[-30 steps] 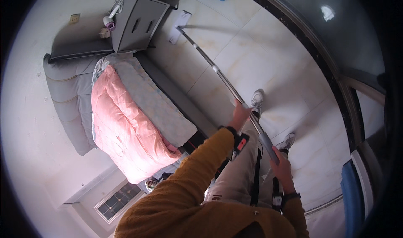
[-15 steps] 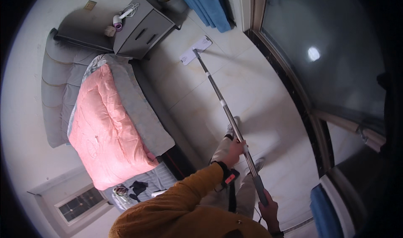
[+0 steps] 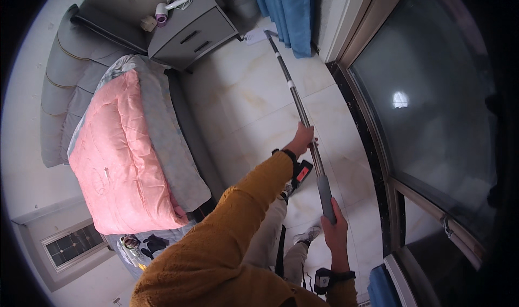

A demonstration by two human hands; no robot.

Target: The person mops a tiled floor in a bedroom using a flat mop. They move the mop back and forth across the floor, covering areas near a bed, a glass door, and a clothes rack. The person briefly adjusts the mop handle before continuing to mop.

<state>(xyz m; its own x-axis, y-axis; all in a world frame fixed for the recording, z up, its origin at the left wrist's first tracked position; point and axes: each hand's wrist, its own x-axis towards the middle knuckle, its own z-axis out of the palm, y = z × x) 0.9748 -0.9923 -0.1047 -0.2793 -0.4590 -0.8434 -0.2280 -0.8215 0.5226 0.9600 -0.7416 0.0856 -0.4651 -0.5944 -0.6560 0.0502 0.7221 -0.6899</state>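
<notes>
A flat mop with a long metal pole [image 3: 297, 98] stretches away from me over the pale tiled floor. My left hand [image 3: 300, 140] is wrapped round the middle of the pole. Lower down, my right hand [image 3: 336, 230] grips the grey handle [image 3: 324, 194] at the pole's near end. The light, flat mop head [image 3: 256, 37] lies on the floor between the nightstand and the blue curtain [image 3: 289, 16], whose hem hides or touches its right end. A black device with a red patch [image 3: 304, 173] hangs by my left wrist.
A grey nightstand [image 3: 189, 32] carries a white hair dryer [image 3: 166, 7]. Beside it stands a grey bin [image 3: 241, 4]. The bed on the left has a pink quilt [image 3: 119, 161] and a grey padded headboard [image 3: 62, 90]. Along the right runs a framed glass panel [image 3: 427, 90] above a dark sill.
The mop head has slid farther away, up to the bin and curtain. Both hands have moved forward with the pole, and my feet have shifted.
</notes>
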